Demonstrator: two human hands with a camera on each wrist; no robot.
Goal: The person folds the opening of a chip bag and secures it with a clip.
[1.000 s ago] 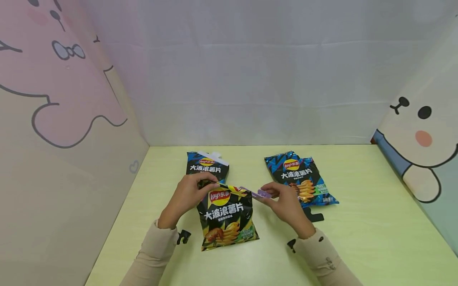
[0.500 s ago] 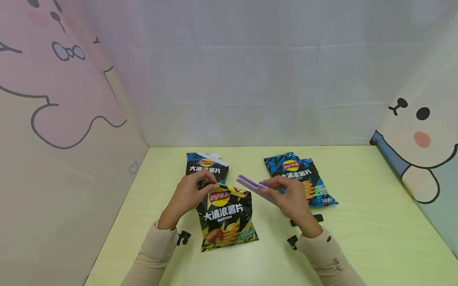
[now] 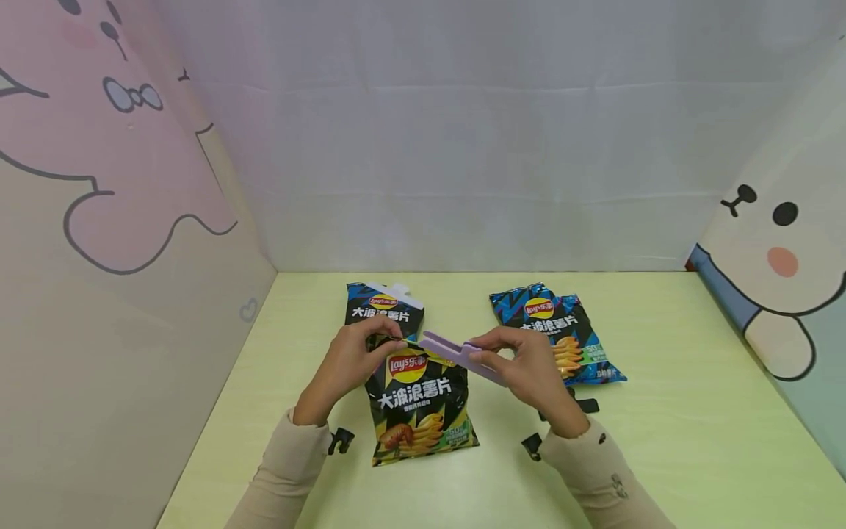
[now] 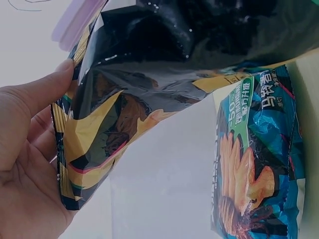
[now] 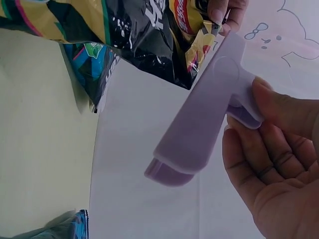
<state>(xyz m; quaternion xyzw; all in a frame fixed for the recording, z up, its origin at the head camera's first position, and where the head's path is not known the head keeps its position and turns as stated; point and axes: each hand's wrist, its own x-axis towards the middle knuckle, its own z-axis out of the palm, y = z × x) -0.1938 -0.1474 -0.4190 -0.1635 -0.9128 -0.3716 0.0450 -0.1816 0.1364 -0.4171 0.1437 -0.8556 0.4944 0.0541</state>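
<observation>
Thumb and fingertips of the left hand (image 3: 349,360) pinch the top edge of a glossy black-and-yellow foil Lay's bag (image 3: 421,408) at its left end, thumb on one face and fingers on the other. The bag is between the person's two hands at the pale yellow-green table (image 3: 667,441), printed front turned up toward the head camera, bottom edge toward the person. The right hand (image 3: 532,367) grips a pale purple plastic clip (image 5: 199,114) with long, flat bars, its short handle squeezed between thumb and fingers. In the head view, the clip's front end overlaps the right part of the bag's top edge and points toward the left fingertips; whether the foil lies between the bars or merely beside them cannot be told. Just beyond, partly hidden by the left hand, sits a black-and-blue foil Lay's bag (image 3: 386,312) with a white plastic clip (image 3: 398,293) across its top. A second black-and-blue foil packet (image 3: 562,323) lies beyond the right hand, which covers some of its left side. Beige sleeves (image 3: 286,448) reach to both wrists, with a small black object (image 3: 340,440) beside the left cuff. White sheeting (image 3: 476,162) hangs behind the table, and cartoon animals decorate the side panels (image 3: 152,345).
</observation>
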